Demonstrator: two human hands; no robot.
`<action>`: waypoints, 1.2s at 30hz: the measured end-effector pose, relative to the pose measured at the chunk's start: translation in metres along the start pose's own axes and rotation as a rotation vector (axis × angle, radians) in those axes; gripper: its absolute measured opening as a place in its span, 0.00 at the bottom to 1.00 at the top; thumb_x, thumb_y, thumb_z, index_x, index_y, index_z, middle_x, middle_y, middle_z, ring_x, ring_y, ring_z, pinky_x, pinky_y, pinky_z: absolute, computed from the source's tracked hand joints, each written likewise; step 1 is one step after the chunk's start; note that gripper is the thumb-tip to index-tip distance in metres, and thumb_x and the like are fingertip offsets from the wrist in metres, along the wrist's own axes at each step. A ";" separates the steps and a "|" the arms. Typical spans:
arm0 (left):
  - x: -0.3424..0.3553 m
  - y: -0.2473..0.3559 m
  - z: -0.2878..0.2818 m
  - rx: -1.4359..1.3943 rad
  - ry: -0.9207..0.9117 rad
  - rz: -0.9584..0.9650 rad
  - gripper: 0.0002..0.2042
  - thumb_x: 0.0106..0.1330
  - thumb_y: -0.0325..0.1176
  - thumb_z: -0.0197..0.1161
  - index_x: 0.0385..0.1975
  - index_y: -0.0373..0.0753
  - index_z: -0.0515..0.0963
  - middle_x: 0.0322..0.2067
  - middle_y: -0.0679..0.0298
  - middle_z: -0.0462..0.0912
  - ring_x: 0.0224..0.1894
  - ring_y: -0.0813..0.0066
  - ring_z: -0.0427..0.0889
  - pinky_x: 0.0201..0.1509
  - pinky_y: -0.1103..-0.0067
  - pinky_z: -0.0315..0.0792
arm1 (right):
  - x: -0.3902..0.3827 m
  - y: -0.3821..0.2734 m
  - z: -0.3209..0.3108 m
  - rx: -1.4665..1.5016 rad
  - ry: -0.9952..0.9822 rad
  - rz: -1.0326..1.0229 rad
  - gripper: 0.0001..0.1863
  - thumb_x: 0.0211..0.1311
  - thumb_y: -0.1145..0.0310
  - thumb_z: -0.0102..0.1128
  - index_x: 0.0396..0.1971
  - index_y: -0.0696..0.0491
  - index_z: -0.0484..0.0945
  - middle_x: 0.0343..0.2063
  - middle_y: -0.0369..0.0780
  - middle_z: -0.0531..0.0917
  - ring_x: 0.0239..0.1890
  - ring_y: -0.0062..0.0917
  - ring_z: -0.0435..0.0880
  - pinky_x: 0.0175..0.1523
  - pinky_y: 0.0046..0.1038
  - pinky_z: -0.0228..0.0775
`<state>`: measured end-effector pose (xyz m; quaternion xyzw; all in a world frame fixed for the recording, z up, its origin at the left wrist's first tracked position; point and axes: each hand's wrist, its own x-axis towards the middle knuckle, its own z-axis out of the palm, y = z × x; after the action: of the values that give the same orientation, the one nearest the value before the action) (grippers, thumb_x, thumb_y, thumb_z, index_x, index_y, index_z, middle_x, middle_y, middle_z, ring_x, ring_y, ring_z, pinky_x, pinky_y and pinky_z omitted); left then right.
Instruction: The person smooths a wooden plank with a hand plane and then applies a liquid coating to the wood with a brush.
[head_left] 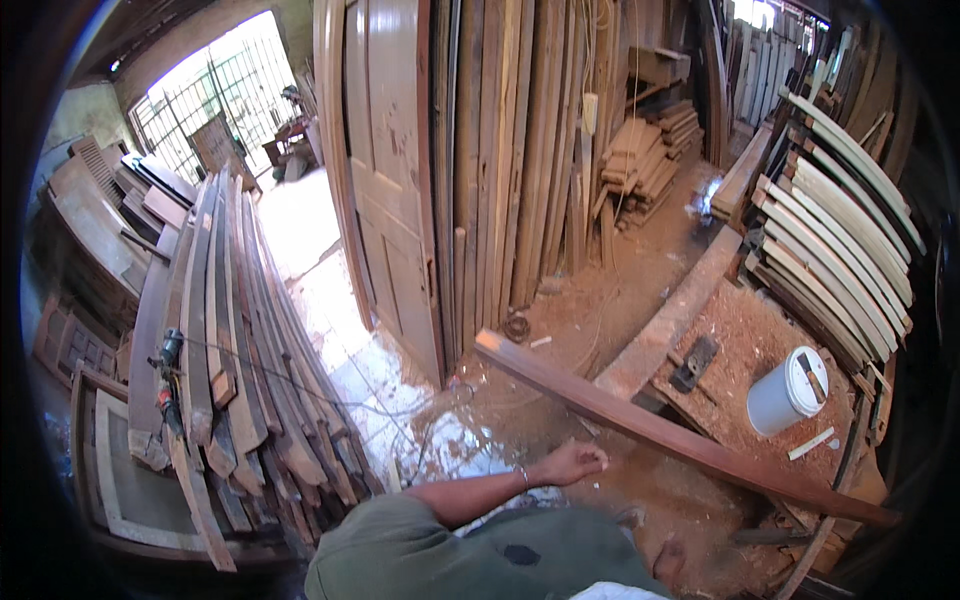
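My left hand [570, 464] hangs over the sawdust-strewn floor, a thin band at its wrist. Its fingers are loosely curled in, and nothing shows in them. Beyond it, not touched, a long reddish-brown wooden beam [640, 422] runs slantwise from the middle of the view to the lower right, across the workbench [740, 330]. On that bench, among wood shavings, sit a dark hand plane [694, 362] and a white bucket [778, 398] with a brown-handled tool at its top. A pale strip of wood [811, 443] lies next to the bucket. My right hand is out of view.
Long boards [240, 330] are stacked at left, with a corded power tool [170, 370] on them. A panelled wooden door [390, 180] and upright planks [495, 170] stand ahead. Pale curved slats [835, 230] are piled at right. A cord [330, 400] trails toward the floor.
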<state>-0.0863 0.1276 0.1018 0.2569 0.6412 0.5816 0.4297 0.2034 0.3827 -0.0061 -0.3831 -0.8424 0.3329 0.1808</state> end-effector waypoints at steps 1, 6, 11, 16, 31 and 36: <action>-0.009 0.007 -0.006 0.013 0.000 -0.044 0.12 0.69 0.39 0.60 0.39 0.35 0.79 0.30 0.71 0.80 0.32 0.87 0.74 0.37 0.84 0.71 | -0.008 0.008 0.008 0.001 -0.047 0.012 0.16 0.69 0.68 0.48 0.52 0.61 0.72 0.36 0.39 0.77 0.37 0.22 0.73 0.46 0.24 0.66; -0.034 -0.012 -0.021 0.052 0.162 -0.105 0.16 0.67 0.45 0.62 0.44 0.39 0.79 0.32 0.69 0.81 0.30 0.84 0.76 0.37 0.82 0.73 | -0.011 0.032 0.029 0.010 -0.172 0.062 0.15 0.69 0.67 0.49 0.49 0.60 0.73 0.36 0.39 0.77 0.37 0.23 0.74 0.45 0.24 0.67; -0.045 0.009 -0.025 0.143 0.169 -0.150 0.20 0.65 0.49 0.63 0.47 0.39 0.79 0.36 0.64 0.84 0.37 0.75 0.81 0.42 0.75 0.76 | -0.008 0.048 0.039 0.056 -0.205 0.092 0.14 0.68 0.67 0.50 0.46 0.60 0.74 0.36 0.39 0.77 0.37 0.23 0.74 0.44 0.25 0.68; -0.016 0.018 -0.011 0.608 0.176 0.262 0.19 0.66 0.48 0.61 0.45 0.39 0.79 0.36 0.57 0.83 0.40 0.60 0.82 0.47 0.67 0.75 | -0.005 0.076 0.056 0.210 -0.148 0.038 0.13 0.67 0.66 0.51 0.43 0.60 0.75 0.36 0.38 0.77 0.37 0.23 0.75 0.43 0.25 0.69; 0.115 0.089 0.061 1.083 -0.041 0.748 0.33 0.46 0.42 0.76 0.53 0.35 0.73 0.54 0.48 0.72 0.57 0.49 0.71 0.61 0.62 0.66 | -0.206 0.120 0.031 -0.231 0.106 0.719 0.14 0.56 0.59 0.55 0.23 0.53 0.82 0.24 0.50 0.83 0.33 0.45 0.83 0.43 0.43 0.75; 0.142 0.092 0.092 1.248 -0.123 0.622 0.43 0.44 0.47 0.77 0.60 0.33 0.67 0.58 0.48 0.69 0.59 0.49 0.69 0.64 0.62 0.63 | -0.319 0.214 0.075 -0.490 -0.302 0.641 0.13 0.61 0.56 0.50 0.34 0.46 0.82 0.39 0.44 0.83 0.43 0.40 0.82 0.49 0.38 0.75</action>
<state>-0.0948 0.3112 0.1588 0.6598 0.7265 0.1853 0.0512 0.4779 0.2099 -0.2250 -0.6040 -0.7520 0.2146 -0.1535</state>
